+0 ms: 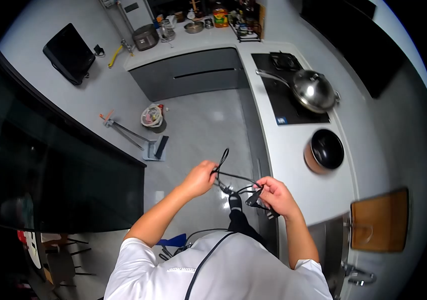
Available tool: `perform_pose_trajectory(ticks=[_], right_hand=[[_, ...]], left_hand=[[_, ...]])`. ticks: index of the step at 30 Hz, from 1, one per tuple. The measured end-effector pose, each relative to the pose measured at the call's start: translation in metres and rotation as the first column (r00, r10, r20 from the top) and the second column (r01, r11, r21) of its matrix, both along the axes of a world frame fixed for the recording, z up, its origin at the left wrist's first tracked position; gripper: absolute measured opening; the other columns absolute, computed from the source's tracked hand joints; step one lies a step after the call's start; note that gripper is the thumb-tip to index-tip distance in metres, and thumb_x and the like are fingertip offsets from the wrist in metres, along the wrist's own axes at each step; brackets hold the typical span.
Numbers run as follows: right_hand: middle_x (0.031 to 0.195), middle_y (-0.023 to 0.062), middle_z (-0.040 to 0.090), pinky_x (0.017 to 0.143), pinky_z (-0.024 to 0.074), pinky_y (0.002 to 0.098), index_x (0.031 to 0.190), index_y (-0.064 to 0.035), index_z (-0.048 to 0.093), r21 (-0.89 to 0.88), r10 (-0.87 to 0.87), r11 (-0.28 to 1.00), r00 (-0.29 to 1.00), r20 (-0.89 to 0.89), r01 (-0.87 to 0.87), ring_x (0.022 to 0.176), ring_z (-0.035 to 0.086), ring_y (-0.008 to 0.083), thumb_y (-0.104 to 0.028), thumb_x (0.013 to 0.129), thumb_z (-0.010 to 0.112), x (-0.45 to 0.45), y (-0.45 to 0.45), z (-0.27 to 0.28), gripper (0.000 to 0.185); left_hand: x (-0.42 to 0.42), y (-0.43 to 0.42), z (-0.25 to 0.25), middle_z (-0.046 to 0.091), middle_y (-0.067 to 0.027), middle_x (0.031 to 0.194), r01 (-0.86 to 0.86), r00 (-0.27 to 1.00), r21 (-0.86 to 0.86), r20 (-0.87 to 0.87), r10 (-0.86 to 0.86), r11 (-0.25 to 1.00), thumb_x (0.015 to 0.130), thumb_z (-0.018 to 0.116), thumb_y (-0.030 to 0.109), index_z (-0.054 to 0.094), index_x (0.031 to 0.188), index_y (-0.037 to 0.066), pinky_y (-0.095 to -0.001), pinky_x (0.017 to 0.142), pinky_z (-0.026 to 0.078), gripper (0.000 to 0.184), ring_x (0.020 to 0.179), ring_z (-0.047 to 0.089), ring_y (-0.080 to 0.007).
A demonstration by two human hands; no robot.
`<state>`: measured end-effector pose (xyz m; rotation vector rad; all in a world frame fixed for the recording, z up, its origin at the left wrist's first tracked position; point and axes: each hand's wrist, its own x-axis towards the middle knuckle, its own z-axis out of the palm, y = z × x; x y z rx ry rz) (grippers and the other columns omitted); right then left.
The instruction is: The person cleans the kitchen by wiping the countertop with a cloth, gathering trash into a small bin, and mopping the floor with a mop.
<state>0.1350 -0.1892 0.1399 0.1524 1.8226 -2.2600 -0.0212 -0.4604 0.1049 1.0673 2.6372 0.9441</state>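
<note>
A black power cord (238,177) stretches between my two hands in front of my body, above the floor. My left hand (200,178) is closed on one part of it, and a loop of cord stands up past the fingers. My right hand (276,196) pinches another part, close to a black connector (253,198) that hangs below the fingertips. A further dark end of the cord dangles between the hands, over my foot; its exact shape is hard to make out.
To the right, a white counter (303,195) carries a cooktop with a lidded wok (313,91) and a dark-lined pot (324,151). A cutting board (378,220) is by the sink. Ahead left are a trash bin (152,117) and a dustpan (151,150). A rice cooker (145,37) sits on the far counter.
</note>
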Motion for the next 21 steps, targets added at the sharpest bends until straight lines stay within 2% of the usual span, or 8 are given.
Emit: perform_pose_trajectory(ticks=[4, 7, 10, 13, 14, 17, 18, 21], right_hand=[[0.068, -0.0012, 0.053, 0.050, 0.0355, 0.0222, 0.112, 0.0000, 0.060, -0.014, 0.084, 0.996, 0.996, 0.028, -0.084, 0.053, 0.046, 0.0058, 0.002, 0.093, 0.054, -0.117, 0.003, -0.014, 0.019], [0.068, -0.0011, 0.052, 0.050, 0.0350, 0.0225, 0.113, -0.0009, 0.059, -0.132, 0.123, 0.985, 0.989, 0.078, -0.112, 0.053, 0.045, 0.0063, 0.001, 0.094, 0.054, -0.205, -0.014, -0.020, 0.020], [0.069, -0.0012, 0.052, 0.049, 0.0352, 0.0223, 0.114, -0.0016, 0.058, -0.204, 0.171, 0.968, 0.978, 0.121, -0.144, 0.053, 0.044, 0.0060, 0.000, 0.094, 0.054, -0.279, -0.044, -0.019, 0.020], [0.069, -0.0017, 0.051, 0.050, 0.0358, 0.0223, 0.115, -0.0023, 0.058, -0.176, 0.282, 0.949, 0.954, 0.098, -0.263, 0.054, 0.045, 0.0057, -0.001, 0.096, 0.054, -0.346, -0.080, -0.027, 0.020], [0.069, -0.0024, 0.051, 0.050, 0.0363, 0.0225, 0.115, -0.0031, 0.058, -0.151, 0.321, 0.939, 0.944, 0.070, -0.308, 0.055, 0.045, 0.0055, -0.002, 0.097, 0.054, -0.369, -0.093, -0.024, 0.019], [0.073, -0.0049, 0.052, 0.053, 0.0366, 0.0215, 0.117, -0.0058, 0.058, -0.077, 0.389, 0.917, 0.920, -0.045, -0.391, 0.059, 0.045, 0.0040, -0.006, 0.098, 0.059, -0.437, -0.124, -0.029, 0.019], [0.073, -0.0055, 0.052, 0.053, 0.0364, 0.0211, 0.117, -0.0064, 0.058, -0.078, 0.392, 0.915, 0.919, -0.049, -0.395, 0.059, 0.045, 0.0032, -0.005, 0.098, 0.058, -0.458, -0.134, -0.023, 0.019], [0.075, -0.0038, 0.054, 0.052, 0.0363, 0.0208, 0.118, -0.0044, 0.057, 0.037, 0.341, 0.940, 0.937, -0.074, -0.340, 0.058, 0.046, 0.0037, -0.002, 0.099, 0.054, -0.524, -0.158, -0.009, 0.020]], left_hand=[[-0.074, -0.028, -0.006, 0.066, -0.0222, 0.112, -0.089, 0.991, -0.078, 0.091, 0.096, 0.993, 0.092, 0.068, 0.014, 0.062, 0.123, 0.001, -0.0438, 0.081, 0.054, 0.034, 0.094, 0.066, -0.0402], [-0.118, -0.054, 0.007, 0.068, -0.0225, 0.112, -0.196, 0.980, -0.103, 0.011, 0.198, 0.975, 0.093, 0.070, 0.018, 0.062, 0.128, 0.001, -0.0422, 0.080, 0.055, 0.040, 0.093, 0.068, -0.0379], [-0.151, -0.078, 0.009, 0.071, -0.0216, 0.104, -0.498, 0.852, -0.223, 0.053, 0.521, 0.838, 0.092, 0.071, 0.018, 0.062, 0.129, 0.001, -0.0405, 0.079, 0.055, 0.041, 0.090, 0.070, -0.0349], [-0.190, -0.093, 0.013, 0.072, -0.0202, 0.095, -0.693, 0.679, -0.221, 0.120, 0.724, 0.687, 0.092, 0.071, 0.017, 0.063, 0.128, -0.001, -0.0382, 0.077, 0.055, 0.041, 0.086, 0.071, -0.0321], [-0.208, -0.097, 0.019, 0.073, -0.0170, 0.095, -0.740, 0.619, -0.209, 0.162, 0.769, 0.640, 0.095, 0.068, 0.016, 0.062, 0.128, -0.003, -0.0359, 0.076, 0.055, 0.039, 0.086, 0.071, -0.0273], [-0.272, -0.130, -0.009, 0.075, -0.0121, 0.098, -0.819, 0.566, 0.076, 0.266, 0.780, 0.569, 0.097, 0.065, 0.017, 0.062, 0.129, -0.003, -0.0342, 0.078, 0.054, 0.038, 0.089, 0.071, -0.0214], [-0.296, -0.134, -0.005, 0.071, -0.0165, 0.105, -0.831, 0.548, 0.114, 0.345, 0.762, 0.545, 0.098, 0.064, 0.019, 0.060, 0.131, -0.003, -0.0350, 0.083, 0.054, 0.040, 0.095, 0.069, -0.0245], [-0.372, -0.143, -0.013, 0.064, -0.0238, 0.124, -0.873, 0.486, 0.171, 0.216, 0.847, 0.457, 0.099, 0.062, 0.023, 0.054, 0.137, -0.006, -0.0349, 0.095, 0.050, 0.048, 0.115, 0.063, -0.0286]])
